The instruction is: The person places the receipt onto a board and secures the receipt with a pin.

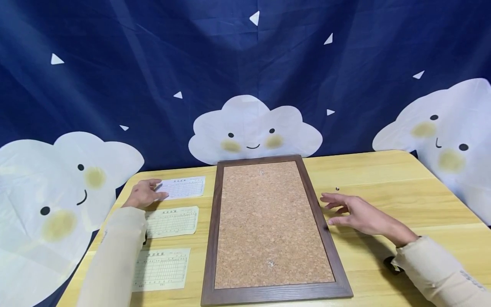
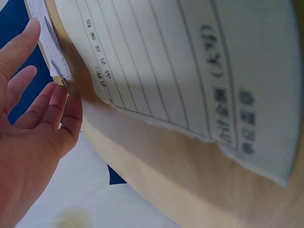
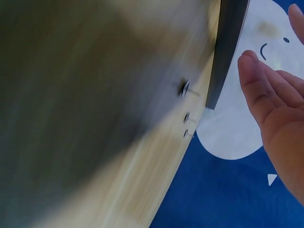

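Note:
At the back left of the table lies a white printed form slip. My left hand is at its left edge, fingers touching the paper with thumb and fingers apart. Two more form slips, a middle one and a near one, lie below it, partly covered by my left sleeve. A cork board with a dark wooden frame lies in the middle. My right hand hovers by the frame's right side, fingers loosely bent, holding nothing. Thumbtacks stand point up on the table near it.
One thumbtack shows past my right fingertips in the head view. A blue curtain with printed clouds hangs behind the wooden table. Small pale marks show near the top and bottom of the cork.

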Demonstrator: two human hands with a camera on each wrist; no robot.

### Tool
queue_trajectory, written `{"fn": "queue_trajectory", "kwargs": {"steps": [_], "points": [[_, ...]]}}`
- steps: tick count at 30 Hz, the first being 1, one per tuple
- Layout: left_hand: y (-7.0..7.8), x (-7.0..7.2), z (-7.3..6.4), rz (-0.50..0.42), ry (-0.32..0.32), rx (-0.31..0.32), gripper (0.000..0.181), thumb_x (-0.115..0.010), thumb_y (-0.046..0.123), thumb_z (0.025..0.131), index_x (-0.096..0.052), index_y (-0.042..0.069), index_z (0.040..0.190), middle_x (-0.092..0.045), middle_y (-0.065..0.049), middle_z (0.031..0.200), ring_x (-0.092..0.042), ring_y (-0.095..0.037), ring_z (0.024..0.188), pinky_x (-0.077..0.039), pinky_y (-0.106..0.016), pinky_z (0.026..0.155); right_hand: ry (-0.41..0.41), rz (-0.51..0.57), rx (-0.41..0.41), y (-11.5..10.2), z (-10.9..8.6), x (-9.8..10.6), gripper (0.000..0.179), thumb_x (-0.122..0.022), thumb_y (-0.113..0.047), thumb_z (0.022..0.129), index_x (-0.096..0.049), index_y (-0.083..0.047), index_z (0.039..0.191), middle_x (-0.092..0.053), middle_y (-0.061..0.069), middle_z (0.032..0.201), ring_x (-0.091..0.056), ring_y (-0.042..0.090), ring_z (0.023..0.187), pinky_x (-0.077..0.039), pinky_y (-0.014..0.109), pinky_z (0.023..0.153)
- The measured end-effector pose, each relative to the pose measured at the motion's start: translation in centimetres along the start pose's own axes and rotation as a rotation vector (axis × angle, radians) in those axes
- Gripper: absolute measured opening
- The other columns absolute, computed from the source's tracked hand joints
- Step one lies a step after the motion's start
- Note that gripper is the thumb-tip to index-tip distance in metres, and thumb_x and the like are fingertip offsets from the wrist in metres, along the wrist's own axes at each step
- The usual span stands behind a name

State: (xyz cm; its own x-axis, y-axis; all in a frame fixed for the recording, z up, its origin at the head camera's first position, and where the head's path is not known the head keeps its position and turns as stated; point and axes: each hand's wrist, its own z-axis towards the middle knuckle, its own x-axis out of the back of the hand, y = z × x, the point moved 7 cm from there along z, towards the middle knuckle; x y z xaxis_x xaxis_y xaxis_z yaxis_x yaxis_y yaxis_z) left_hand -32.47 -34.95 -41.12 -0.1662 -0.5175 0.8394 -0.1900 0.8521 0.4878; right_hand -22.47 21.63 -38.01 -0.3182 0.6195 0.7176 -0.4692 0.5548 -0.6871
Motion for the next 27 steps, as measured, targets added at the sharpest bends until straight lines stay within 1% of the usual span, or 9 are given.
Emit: {"fn": "queue_trajectory", "kwargs": {"steps": [4,6,10,14,17,23,27], "points": [[-0.2,-0.1,0.1,0.003,-0.001,0.017,0.066,-0.071,0.023,0.094,-0.042,-0.006,0.146,-0.039,-0.036,0.143,-0.041,-0.048,0.129,-0.034,-0.058,0.107,-0.026,0.056,-0.016,0.1,0.1,-0.5,0.064,-0.076,-0.015,0.09,-0.047,0.015,0.138,-0.058,0.027,0.132,-0.063,0.037,0.111,-0.054,0.038,0.087],[-0.3,-0.1,0.1,-0.006,0.002,0.037,0.064,-0.07,0.022,0.094,-0.043,-0.005,0.146,-0.04,-0.035,0.143,-0.041,-0.047,0.128,-0.034,-0.058,0.107,-0.044,0.081,-0.026,0.2,0.2,-0.8,0.063,-0.075,-0.015,0.09,-0.047,0.015,0.138,-0.057,0.027,0.133,-0.062,0.039,0.113,-0.054,0.038,0.088],[-0.6,-0.1,0.1,-0.027,0.02,0.063,0.061,-0.071,0.02,0.094,-0.047,-0.004,0.144,-0.041,-0.035,0.142,-0.044,-0.045,0.124,-0.035,-0.057,0.105,-0.065,0.105,-0.027,0.4,0.4,-1.2,0.063,-0.075,-0.013,0.091,-0.046,0.015,0.139,-0.054,0.029,0.136,-0.061,0.04,0.114,-0.054,0.039,0.089],[-0.7,-0.1,0.3,-0.039,0.043,0.066,0.055,-0.071,0.017,0.093,-0.052,-0.005,0.139,-0.047,-0.032,0.135,-0.048,-0.04,0.114,-0.04,-0.052,0.099,-0.06,0.104,-0.019,0.5,0.4,-1.4,0.063,-0.076,-0.012,0.09,-0.047,0.014,0.139,-0.052,0.03,0.138,-0.061,0.039,0.113,-0.054,0.039,0.088],[-0.7,-0.1,0.4,-0.05,0.059,0.08,0.05,-0.072,0.015,0.093,-0.056,-0.006,0.136,-0.051,-0.029,0.131,-0.05,-0.036,0.109,-0.042,-0.05,0.095,-0.06,0.097,-0.023,0.6,0.5,-1.5,0.062,-0.076,-0.012,0.089,-0.048,0.014,0.138,-0.053,0.03,0.138,-0.061,0.038,0.113,-0.054,0.038,0.088],[-0.6,0.0,0.5,-0.08,0.091,0.11,0.047,-0.074,0.012,0.09,-0.059,-0.005,0.131,-0.052,-0.029,0.131,-0.051,-0.037,0.112,-0.041,-0.05,0.098,-0.06,0.066,-0.035,0.7,0.6,-1.6,0.06,-0.076,-0.007,0.087,-0.05,0.014,0.137,-0.055,0.029,0.136,-0.063,0.037,0.109,-0.055,0.036,0.087],[-0.6,0.2,0.5,-0.106,0.086,0.126,0.046,-0.074,0.01,0.089,-0.059,-0.005,0.13,-0.052,-0.029,0.129,-0.051,-0.036,0.109,-0.043,-0.047,0.093,-0.061,0.055,-0.049,0.8,0.7,-1.7,0.059,-0.076,-0.003,0.086,-0.051,0.013,0.137,-0.056,0.028,0.134,-0.064,0.035,0.108,-0.055,0.035,0.086]]}}
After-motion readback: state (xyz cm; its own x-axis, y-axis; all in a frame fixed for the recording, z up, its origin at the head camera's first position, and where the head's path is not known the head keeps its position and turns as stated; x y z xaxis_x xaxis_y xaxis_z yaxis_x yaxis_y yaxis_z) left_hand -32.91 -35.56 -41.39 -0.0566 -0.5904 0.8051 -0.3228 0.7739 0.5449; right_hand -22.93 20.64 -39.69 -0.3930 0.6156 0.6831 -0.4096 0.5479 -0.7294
